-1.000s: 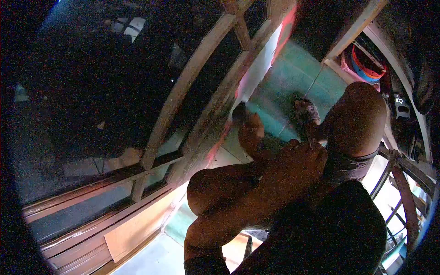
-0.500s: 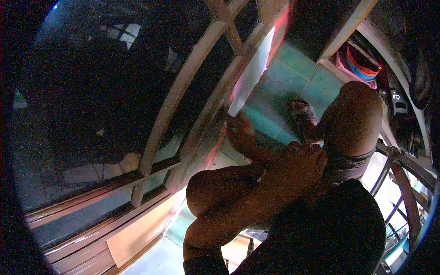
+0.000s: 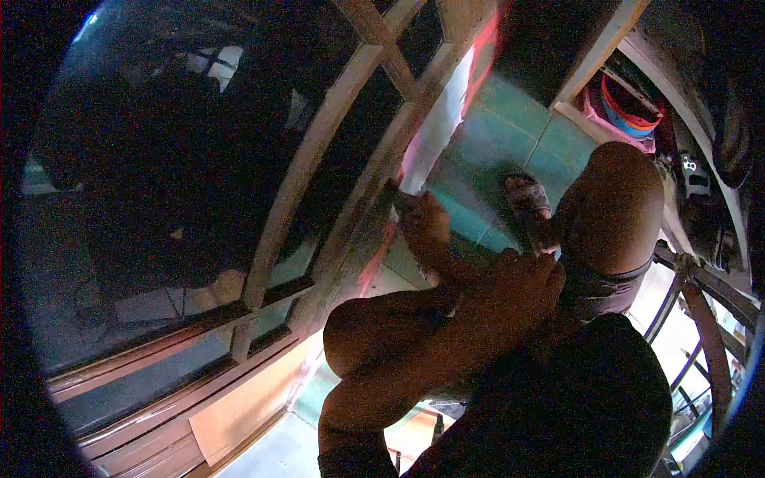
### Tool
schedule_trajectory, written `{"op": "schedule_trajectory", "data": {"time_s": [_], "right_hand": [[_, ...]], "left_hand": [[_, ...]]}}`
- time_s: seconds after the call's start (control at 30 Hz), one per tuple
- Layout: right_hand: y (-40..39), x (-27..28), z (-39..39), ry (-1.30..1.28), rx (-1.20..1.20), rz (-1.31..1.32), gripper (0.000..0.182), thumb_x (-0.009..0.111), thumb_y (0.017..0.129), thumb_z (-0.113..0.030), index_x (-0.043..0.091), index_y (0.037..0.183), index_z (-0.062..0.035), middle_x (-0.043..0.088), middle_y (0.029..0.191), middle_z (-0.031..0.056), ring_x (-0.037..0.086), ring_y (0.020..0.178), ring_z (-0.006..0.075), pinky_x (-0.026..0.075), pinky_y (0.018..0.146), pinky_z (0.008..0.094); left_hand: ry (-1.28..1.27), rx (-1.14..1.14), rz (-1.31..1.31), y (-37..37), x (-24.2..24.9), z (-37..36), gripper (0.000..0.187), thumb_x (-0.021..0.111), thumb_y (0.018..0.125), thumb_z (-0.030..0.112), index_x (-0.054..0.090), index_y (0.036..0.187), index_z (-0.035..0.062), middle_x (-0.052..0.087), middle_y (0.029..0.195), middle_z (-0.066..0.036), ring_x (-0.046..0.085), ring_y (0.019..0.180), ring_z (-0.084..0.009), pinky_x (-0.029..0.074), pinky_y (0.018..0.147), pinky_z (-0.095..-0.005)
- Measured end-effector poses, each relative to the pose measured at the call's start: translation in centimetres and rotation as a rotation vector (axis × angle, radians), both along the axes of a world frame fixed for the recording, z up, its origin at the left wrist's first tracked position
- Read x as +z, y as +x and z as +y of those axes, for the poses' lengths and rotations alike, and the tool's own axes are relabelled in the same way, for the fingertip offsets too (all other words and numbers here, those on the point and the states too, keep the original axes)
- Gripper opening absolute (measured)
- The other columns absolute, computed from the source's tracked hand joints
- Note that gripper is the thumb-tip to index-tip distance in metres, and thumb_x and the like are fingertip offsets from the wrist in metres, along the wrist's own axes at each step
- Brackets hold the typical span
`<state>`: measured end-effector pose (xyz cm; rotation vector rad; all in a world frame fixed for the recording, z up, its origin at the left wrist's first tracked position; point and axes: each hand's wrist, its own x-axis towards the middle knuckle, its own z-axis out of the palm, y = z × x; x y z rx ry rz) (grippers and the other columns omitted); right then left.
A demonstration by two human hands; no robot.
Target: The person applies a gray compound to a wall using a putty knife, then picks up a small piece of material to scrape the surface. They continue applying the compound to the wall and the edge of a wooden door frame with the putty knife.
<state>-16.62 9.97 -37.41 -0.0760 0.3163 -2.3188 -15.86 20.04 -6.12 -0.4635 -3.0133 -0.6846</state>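
Observation:
My right hand [image 3: 424, 221] is at the lower rail of a wooden lattice frame [image 3: 362, 187], its fingers closed round a small dark piece pressed near the wood. What that piece is, I cannot make out. My left forearm crosses over the right arm. At its end my left hand [image 3: 532, 279] lies by my bent right knee [image 3: 617, 199], fingers curled and close together. The underside of the left hand is hidden, so anything within it does not show. Both hands are in deep shade.
Dark panes fill the lattice on the left. My foot [image 3: 527, 199] stands on green floor tiles [image 3: 498, 119]. A pink crate [image 3: 617, 127] holding red and blue rims sits at upper right, beside wooden bars. A plywood sheet [image 3: 243, 406] leans at lower left.
My right hand has shifted slightly and turned at the frame, showing more of its back and the dark piece. The left hand has hardly moved.

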Motion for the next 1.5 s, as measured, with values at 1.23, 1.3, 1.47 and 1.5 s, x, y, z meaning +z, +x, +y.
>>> {"op": "schedule_trajectory", "data": {"time_s": [1.23, 1.3, 1.47, 1.5], "right_hand": [[-2.2, 9.5, 2.5, 1.143, -0.216, 0.611, 0.024, 0.068, 0.088, -0.010, 0.065, 0.108, 0.0020, 0.071, 0.095, 0.0127, 0.067, 0.082, 0.0235, 0.053, 0.074, 0.0365], [-1.8, 9.8, 1.7, 1.148, -0.282, 0.726, 0.024, 0.068, 0.088, -0.011, 0.065, 0.108, 0.0026, 0.071, 0.095, 0.0144, 0.068, 0.082, 0.0232, 0.053, 0.074, 0.0360], [-1.4, 10.4, -0.6, 1.183, -0.438, 0.819, 0.024, 0.069, 0.089, -0.017, 0.069, 0.108, -0.0019, 0.073, 0.093, 0.0156, 0.072, 0.082, 0.0236, 0.056, 0.072, 0.0371], [-1.4, 9.7, -1.1, 1.184, -0.439, 0.820, 0.024, 0.069, 0.089, -0.017, 0.069, 0.108, -0.0019, 0.073, 0.093, 0.0156, 0.072, 0.082, 0.0236, 0.056, 0.072, 0.0371]], "left_hand": [[-0.031, 0.047, 0.049, 0.5, -0.2, 0.1, 0.029, 0.058, 0.086, 0.018, 0.063, 0.109, 0.0019, 0.065, 0.114, -0.017, 0.067, 0.090, -0.0280, 0.054, 0.075, -0.0433], [0.006, 0.069, 0.088, 0.8, -1.7, 0.8, 0.030, 0.057, 0.087, 0.018, 0.062, 0.112, 0.0012, 0.064, 0.119, -0.018, 0.067, 0.092, -0.0284, 0.054, 0.076, -0.0434], [0.054, 0.021, 0.020, 0.8, -1.0, 0.3, 0.035, 0.056, 0.087, 0.018, 0.061, 0.116, -0.0010, 0.061, 0.128, -0.021, 0.066, 0.098, -0.0301, 0.054, 0.080, -0.0444], [0.094, 0.044, 0.056, 0.9, -1.1, 0.3, 0.034, 0.056, 0.087, 0.018, 0.061, 0.115, -0.0012, 0.062, 0.124, -0.020, 0.066, 0.098, -0.0301, 0.054, 0.079, -0.0447]]}}
